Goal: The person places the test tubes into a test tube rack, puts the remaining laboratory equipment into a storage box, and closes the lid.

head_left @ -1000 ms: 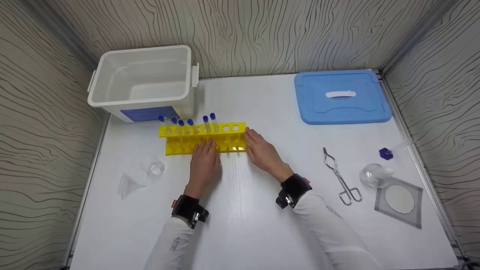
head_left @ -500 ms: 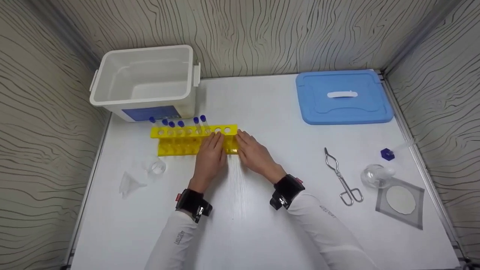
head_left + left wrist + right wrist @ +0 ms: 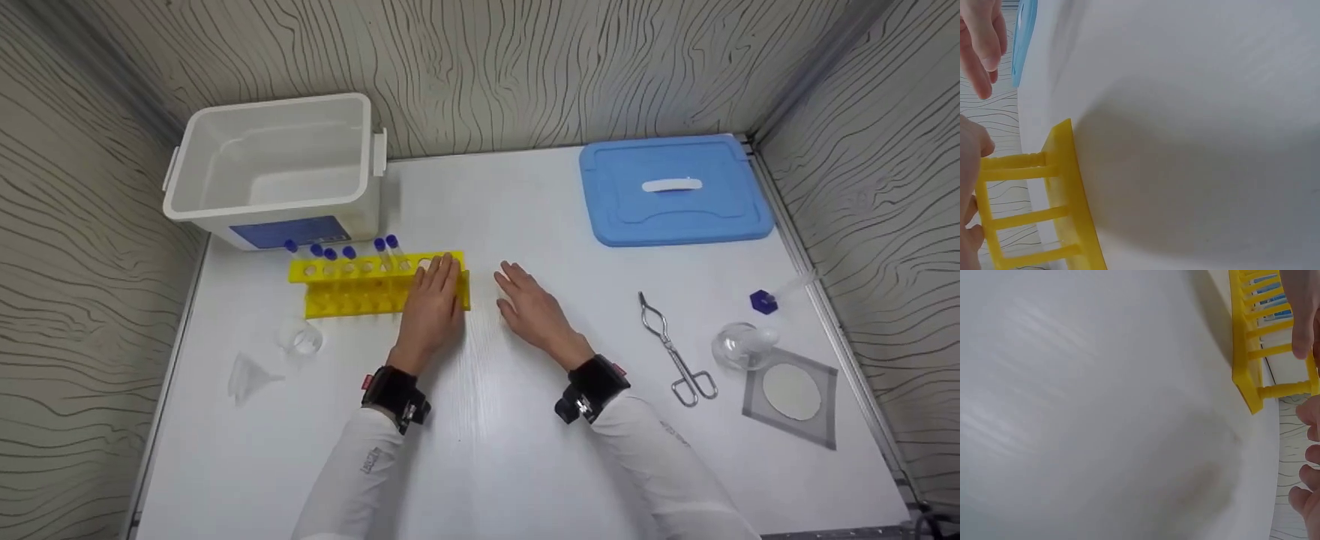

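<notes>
The yellow plastic test-tube rack (image 3: 375,285), standing on the white worktop (image 3: 480,420) just before the white plastic tub (image 3: 274,169), appears to be mid-placement: the left hand (image 3: 435,307) lies over its right end, fingers draped, while the right hand (image 3: 529,307) hovers flat and empty just beside; next seems a steadying release.

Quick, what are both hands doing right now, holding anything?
Left hand: open, fingers resting on the yellow rack.
Right hand: open, holding nothing, just beside the rack.

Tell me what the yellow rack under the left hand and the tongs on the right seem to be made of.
The yellow rack looks like glossy, slightly translucent plastic: saturated colour, moulded rungs in the wrist views. The tongs look like bare metal, thin, silvery and shiny; which metal is unclear.
</notes>
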Action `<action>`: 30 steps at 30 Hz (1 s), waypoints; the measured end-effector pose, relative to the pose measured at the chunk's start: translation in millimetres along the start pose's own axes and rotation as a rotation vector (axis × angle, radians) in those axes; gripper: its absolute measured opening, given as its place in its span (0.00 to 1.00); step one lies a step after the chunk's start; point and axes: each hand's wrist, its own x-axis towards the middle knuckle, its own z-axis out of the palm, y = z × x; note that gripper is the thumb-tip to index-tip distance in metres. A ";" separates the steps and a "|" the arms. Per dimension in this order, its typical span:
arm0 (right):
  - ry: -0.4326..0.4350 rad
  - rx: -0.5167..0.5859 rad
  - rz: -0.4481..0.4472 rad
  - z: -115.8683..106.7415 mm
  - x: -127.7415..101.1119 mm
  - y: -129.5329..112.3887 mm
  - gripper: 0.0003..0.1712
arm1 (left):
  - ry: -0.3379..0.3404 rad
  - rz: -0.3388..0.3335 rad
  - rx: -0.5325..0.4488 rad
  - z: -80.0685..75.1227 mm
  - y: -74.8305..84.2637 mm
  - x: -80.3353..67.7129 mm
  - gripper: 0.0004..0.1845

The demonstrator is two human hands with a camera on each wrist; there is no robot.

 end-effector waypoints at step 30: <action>0.076 0.133 0.149 -12.8 -23.3 44.2 0.29 | -0.124 -0.136 -0.008 -21.7 -33.5 6.7 0.27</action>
